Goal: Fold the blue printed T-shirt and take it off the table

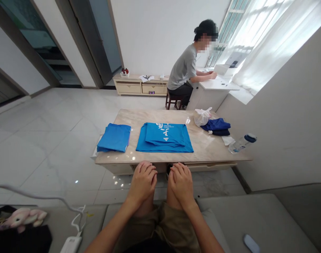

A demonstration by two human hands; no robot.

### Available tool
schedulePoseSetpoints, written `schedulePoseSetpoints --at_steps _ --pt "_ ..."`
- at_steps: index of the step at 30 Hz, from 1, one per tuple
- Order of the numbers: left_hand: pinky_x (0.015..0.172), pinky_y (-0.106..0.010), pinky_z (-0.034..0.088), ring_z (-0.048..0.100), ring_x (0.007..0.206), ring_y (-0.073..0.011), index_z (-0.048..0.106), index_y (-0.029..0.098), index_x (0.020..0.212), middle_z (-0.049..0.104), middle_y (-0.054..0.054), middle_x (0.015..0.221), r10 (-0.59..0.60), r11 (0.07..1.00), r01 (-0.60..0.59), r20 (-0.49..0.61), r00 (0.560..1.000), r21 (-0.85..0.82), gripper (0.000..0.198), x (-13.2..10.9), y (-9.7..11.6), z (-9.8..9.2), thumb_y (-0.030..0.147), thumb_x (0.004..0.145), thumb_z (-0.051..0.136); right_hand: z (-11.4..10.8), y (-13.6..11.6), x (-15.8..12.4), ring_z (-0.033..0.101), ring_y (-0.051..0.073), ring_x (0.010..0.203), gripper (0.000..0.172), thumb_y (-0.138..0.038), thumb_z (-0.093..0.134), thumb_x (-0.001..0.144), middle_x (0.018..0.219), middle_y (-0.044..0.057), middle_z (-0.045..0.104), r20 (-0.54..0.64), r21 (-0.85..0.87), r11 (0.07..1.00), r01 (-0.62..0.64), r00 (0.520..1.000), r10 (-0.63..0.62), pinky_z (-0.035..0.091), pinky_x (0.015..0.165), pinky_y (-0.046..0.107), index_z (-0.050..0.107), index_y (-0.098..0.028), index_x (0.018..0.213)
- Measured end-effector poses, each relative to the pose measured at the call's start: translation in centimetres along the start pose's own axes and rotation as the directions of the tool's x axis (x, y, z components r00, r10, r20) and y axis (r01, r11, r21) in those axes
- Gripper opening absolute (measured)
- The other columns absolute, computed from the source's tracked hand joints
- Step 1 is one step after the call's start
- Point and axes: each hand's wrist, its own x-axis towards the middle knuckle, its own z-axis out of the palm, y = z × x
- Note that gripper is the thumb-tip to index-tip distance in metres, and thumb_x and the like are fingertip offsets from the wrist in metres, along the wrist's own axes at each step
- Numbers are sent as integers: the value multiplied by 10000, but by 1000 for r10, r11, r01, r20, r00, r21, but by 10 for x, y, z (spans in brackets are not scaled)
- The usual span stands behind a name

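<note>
**Fingers rest loose on both knees, 2 folded shirts ahead**

Fingers (147,168) lie loosely side by side, gripping nothing: our left hand (143,182) sits on the left knee, our right hand (181,182) on the right. Nearest to them, the folded blue shirt with white print (164,137) lies mid-table (202,149); a second folded blue shirt (114,137) lies apart on its left. To handle it well, we judge both hands should take its near corners evenly.
</note>
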Motion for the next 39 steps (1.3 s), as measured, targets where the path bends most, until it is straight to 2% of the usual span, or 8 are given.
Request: schedulePoseSetpoints --at_steps 8,15,26,36,39 --pt "1310 -586 389 645 1346 -295 782 252 1136 795 -59 1279 31 999 -31 17 999 14 217 1 2 1 159 1041 611 -3 10 5 639 305 1272 241 -186 583 1041 1226 106 787 7 11 999 -41 999 41 463 1168 508 810 -218 1112" --pt "1303 -579 400 644 1342 -289 779 256 1109 797 -51 1272 36 999 -36 6 999 23 204 -1 -1 2 151 1029 623 -2 8 0 630 308 1296 260 -185 571 1043 1266 109 782 -28 15 1000 -26 999 26 453 1190 519 812 -226 1133" --pt "1317 -587 392 655 1344 -280 787 258 1126 798 -55 1288 17 1000 -17 3 1000 -10 213 0 1 1 156 1033 624 -1 8 1 631 298 1302 253 -184 576 1040 1257 105 783 -15 14 1000 -26 1000 27 455 1190 504 809 -226 1130" --pt "1292 -593 428 678 1319 -274 787 272 1088 809 -48 1265 -30 998 31 6 1000 -52 225 1 -3 3 150 1034 606 -2 4 5 650 298 1289 257 -175 575 1039 1227 89 796 27 28 998 -60 998 60 472 1163 498 809 -252 1113" --pt "1288 -577 431 683 1304 -267 782 271 1085 813 -37 1258 -42 997 42 16 999 -59 224 2 -3 4 143 1031 606 -2 10 6 670 303 1264 239 -207 587 1039 1190 81 808 67 76 990 -123 991 118 480 1147 494 818 -269 1051"
